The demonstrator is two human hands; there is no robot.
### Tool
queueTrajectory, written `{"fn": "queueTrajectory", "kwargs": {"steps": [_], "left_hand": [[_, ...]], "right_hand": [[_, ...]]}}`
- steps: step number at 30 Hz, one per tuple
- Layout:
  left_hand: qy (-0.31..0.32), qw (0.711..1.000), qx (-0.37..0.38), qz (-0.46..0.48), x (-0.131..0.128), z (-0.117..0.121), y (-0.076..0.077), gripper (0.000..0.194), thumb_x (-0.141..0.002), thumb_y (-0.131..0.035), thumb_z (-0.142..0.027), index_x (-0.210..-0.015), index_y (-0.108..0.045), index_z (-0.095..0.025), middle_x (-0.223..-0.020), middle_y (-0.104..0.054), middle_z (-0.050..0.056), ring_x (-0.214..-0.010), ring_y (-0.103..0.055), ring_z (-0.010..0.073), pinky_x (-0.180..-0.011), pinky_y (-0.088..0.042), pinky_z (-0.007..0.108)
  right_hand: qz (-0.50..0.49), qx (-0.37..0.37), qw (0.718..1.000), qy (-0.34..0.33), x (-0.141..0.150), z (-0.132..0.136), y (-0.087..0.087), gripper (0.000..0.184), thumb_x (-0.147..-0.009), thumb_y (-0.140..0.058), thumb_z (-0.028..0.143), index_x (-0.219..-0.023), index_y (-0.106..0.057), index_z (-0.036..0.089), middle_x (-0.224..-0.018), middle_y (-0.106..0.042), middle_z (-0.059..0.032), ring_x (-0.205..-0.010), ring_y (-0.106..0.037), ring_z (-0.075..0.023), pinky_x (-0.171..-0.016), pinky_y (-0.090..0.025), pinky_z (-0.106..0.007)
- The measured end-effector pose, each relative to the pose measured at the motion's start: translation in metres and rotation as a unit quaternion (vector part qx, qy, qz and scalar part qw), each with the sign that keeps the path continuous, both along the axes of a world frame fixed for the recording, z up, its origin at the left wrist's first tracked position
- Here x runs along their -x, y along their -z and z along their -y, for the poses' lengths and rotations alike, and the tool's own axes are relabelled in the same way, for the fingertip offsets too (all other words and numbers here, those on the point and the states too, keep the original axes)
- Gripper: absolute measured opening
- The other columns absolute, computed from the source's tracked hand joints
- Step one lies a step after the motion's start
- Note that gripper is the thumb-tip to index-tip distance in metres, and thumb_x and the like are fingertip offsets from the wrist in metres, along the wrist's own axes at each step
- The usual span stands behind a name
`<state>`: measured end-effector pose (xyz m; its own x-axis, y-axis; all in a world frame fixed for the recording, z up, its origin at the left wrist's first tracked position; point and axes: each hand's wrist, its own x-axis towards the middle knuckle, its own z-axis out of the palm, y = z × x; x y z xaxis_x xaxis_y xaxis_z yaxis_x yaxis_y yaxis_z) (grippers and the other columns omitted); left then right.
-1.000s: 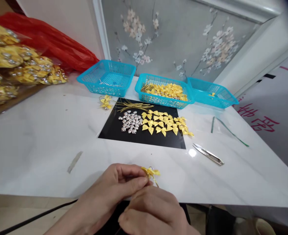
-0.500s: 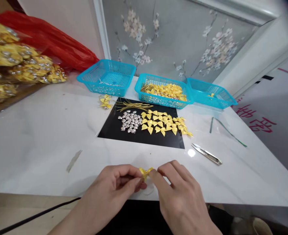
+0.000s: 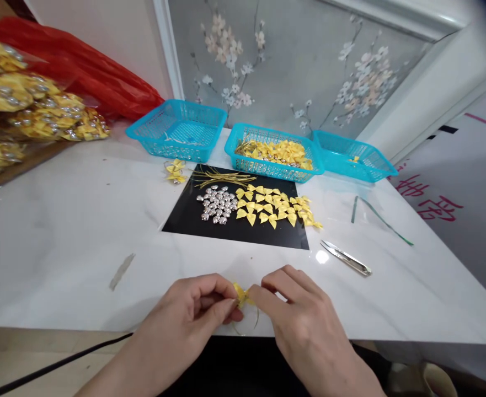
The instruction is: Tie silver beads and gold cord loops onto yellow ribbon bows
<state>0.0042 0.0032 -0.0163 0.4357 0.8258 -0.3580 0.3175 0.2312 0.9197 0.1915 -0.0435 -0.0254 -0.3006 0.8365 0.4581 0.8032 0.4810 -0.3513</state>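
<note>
Near the front table edge, a small yellow ribbon bow (image 3: 243, 295) is pinched between both hands. The thumb and fingers of my left hand (image 3: 203, 309) close on its left side. My right hand (image 3: 298, 309) grips the right side with bent fingers, partly covering it. Thin cord ends hang below the bow. Beyond the hands, a black mat (image 3: 226, 238) bears silver heart-shaped beads (image 3: 217, 204), rows of yellow bows (image 3: 267, 205) and a bundle of gold cords (image 3: 222, 177).
Three blue baskets (image 3: 176, 151) line the wall; the middle one holds bows and cords. Metal snips (image 3: 346, 258) and a green ribbon strip (image 3: 385, 223) lie to the right. Bagged bows (image 3: 39, 105) and a grey strip (image 3: 122, 271) are on the left.
The hands stay on the bow, with the right fingers shifted slightly. Cord ends show more plainly beneath it. The whole view has moved a little.
</note>
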Motion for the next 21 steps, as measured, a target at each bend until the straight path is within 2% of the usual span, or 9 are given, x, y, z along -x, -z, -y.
{"fn": "queueTrajectory", "kwargs": {"steps": [5, 11, 13, 18, 21], "left_hand": [[-0.007, 1.0, 0.009, 0.01, -0.001, 0.001, 0.001, 0.015, -0.081, -0.065, -0.034, -0.08, -0.071, -0.021, -0.079, -0.08, 0.005, -0.08, -0.076, 0.0248, -0.079, -0.059, 0.034], [-0.001, 1.0, 0.001, 0.011, 0.002, 0.004, 0.005, 0.013, -0.082, -0.064, -0.032, -0.083, -0.071, -0.021, -0.085, -0.082, 0.006, -0.088, -0.077, 0.028, -0.086, -0.058, 0.039], [0.001, 1.0, 0.004, 0.013, 0.002, 0.003, 0.004, 0.014, -0.083, -0.062, -0.033, -0.084, -0.07, -0.021, -0.085, -0.081, 0.006, -0.09, -0.077, 0.0284, -0.088, -0.058, 0.04], [0.001, 1.0, 0.003, 0.012, 0.001, 0.002, 0.001, 0.015, -0.085, -0.061, -0.034, -0.08, -0.068, -0.021, -0.079, -0.078, 0.004, -0.081, -0.074, 0.0237, -0.08, -0.057, 0.035], [-0.007, 1.0, 0.011, 0.02, 0.0, 0.001, 0.0, 0.015, -0.084, -0.064, -0.034, -0.079, -0.07, -0.021, -0.074, -0.076, 0.003, -0.076, -0.072, 0.0214, -0.076, -0.057, 0.032]], "right_hand": [[-0.018, -0.001, 1.0, 0.002, 0.005, 0.001, 0.004, 0.033, -0.09, -0.041, -0.005, -0.087, -0.067, 0.016, -0.076, -0.06, -0.0035, -0.066, -0.048, -0.0183, -0.057, -0.036, -0.03], [0.025, -0.041, 0.999, 0.017, 0.008, 0.002, 0.002, 0.032, -0.087, -0.042, -0.003, -0.083, -0.067, 0.016, -0.072, -0.057, -0.0044, -0.063, -0.044, -0.0192, -0.056, -0.034, -0.032], [0.038, -0.028, 0.999, 0.012, 0.006, 0.001, -0.001, 0.031, -0.085, -0.043, -0.003, -0.083, -0.066, 0.017, -0.073, -0.057, -0.0041, -0.064, -0.045, -0.0193, -0.057, -0.034, -0.032], [0.042, 0.022, 0.999, -0.023, 0.002, -0.001, -0.007, 0.021, -0.087, -0.053, -0.001, -0.082, -0.063, 0.017, -0.076, -0.059, -0.0026, -0.067, -0.048, -0.0183, -0.058, -0.038, -0.031], [0.019, 0.015, 0.999, -0.03, 0.002, -0.001, -0.005, 0.027, -0.09, -0.046, -0.002, -0.084, -0.064, 0.017, -0.077, -0.059, -0.0032, -0.066, -0.048, -0.0181, -0.058, -0.04, -0.031]]}}
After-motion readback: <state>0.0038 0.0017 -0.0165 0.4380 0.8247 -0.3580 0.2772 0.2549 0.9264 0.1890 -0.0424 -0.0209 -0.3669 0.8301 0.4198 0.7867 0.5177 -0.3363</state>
